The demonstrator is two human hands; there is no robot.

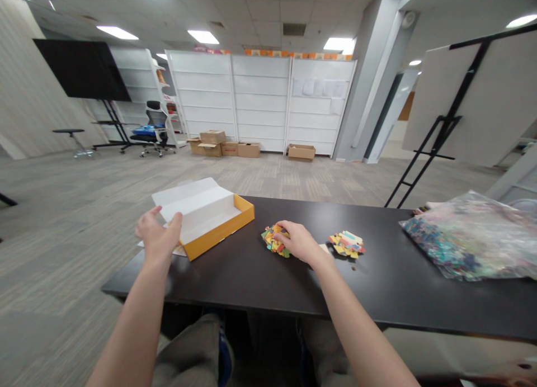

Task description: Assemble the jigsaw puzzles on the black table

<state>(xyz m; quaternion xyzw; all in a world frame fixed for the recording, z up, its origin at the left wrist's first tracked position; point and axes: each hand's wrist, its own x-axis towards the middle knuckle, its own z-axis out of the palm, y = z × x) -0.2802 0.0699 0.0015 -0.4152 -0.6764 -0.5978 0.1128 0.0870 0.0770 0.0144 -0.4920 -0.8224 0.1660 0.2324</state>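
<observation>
An open yellow cardboard box (205, 222) with a white inside and a white lid (188, 197) folded back lies on the dark table (235, 278), near its left end. My left hand (157, 236) is at the box's left end, fingers spread, with the thumb by the yellow wall. My right hand (298, 241) rests on a loose pile of colourful jigsaw pieces (273, 241), partly hiding it. To the right of that hand lies a smaller pile of pieces (347, 244). A few scattered crumbs or bits lie near it.
A clear plastic bag (465, 239) holding printed, multicoloured material lies at the table's right end. Cardboard boxes (212, 144) stand on the carpet by white shelving (260, 99). A black easel (444, 116) stands at right, and my knees are under the table.
</observation>
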